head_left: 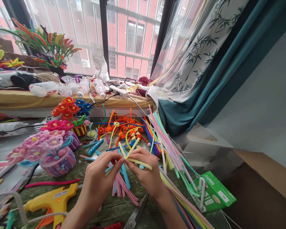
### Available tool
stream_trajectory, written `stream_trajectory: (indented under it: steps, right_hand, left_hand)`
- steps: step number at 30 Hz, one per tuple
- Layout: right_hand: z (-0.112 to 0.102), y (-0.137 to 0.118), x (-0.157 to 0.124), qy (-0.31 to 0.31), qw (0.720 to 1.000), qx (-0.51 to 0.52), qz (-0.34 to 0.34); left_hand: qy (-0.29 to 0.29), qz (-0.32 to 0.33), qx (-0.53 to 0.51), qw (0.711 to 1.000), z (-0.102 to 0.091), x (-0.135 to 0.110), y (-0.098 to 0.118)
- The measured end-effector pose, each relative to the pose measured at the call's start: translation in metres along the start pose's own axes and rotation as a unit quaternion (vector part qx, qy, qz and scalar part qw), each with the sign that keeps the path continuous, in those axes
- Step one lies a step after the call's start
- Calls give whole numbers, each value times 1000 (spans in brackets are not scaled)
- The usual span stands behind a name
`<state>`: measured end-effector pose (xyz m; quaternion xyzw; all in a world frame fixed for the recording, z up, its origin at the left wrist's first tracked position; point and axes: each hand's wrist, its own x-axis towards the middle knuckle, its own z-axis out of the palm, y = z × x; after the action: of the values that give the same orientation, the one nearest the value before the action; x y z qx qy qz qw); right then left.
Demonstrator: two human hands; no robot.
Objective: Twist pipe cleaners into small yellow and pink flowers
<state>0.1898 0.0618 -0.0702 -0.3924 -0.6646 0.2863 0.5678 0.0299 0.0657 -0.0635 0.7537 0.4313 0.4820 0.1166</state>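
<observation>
The person's left hand (pixel 100 171) and right hand (pixel 143 170) meet over the middle of a scuffed green-and-brown worktable (pixel 105 211), forearms angling in from the bottom of the view with the backs of the hands turned up. Between them is a bent yellow pipe cleaner (pixel 143 164), forming a V with a long arm running right. The left fingers (pixel 116 159) curl closed and pinch its near end against the thumb, while the right fingers (pixel 133 153) curve over and grip the bend, their tips nearly touching the left ones. Just below the yellow pipe cleaner, pink and blue pipe cleaners (pixel 120 183) lie under the hands, and beyond it are orange pieces (pixel 124 127). To its right is a tall fan of pastel pipe cleaners (pixel 168 141); to its left are a pink flower basket (pixel 58 162) and, lower down, a yellow glue gun (pixel 53 200). Directly below it, metal scissors (pixel 135 214) lie near the right wrist.
</observation>
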Motion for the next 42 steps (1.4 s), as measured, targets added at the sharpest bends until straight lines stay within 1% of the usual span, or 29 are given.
stream_trajectory:
  steps: [3,6,9,12,19,25,29,35,38,42]
  right_hand:
    - [1,-1,-1,9,1000,-4,-17]
    - [2,0,-2,9,1000,6,-25]
    - [1,1,-1,3,1000,10,-27]
    - [1,2,-1,-1,999,7,-32]
    - [-1,1,-1,-6,998,-22,-52]
    - [-3,-1,-2,-3,997,-48,-57]
    - [-2,0,-3,-2,996,-59,-68]
    - [-3,0,-3,7,994,-79,-78]
    - [-3,-1,-3,6,993,-81,-80]
    - [-3,0,-3,3,994,-85,-75]
  left_hand:
    - [-48,-75,-59,994,-2,3,-1]
    - [-95,-132,-148,976,-5,6,-1]
    - [-116,-172,-214,954,-7,8,0]
    - [-126,-191,-229,946,-9,7,-1]
    - [-163,-194,-250,935,-9,5,-3]
    - [-175,-198,-255,930,-9,6,-2]
    - [-178,-181,-236,938,-7,5,-3]
    - [-157,-154,-200,955,-4,6,-1]
    - [-147,-127,-174,965,-4,6,0]
    - [-130,-75,-138,979,-3,6,-1]
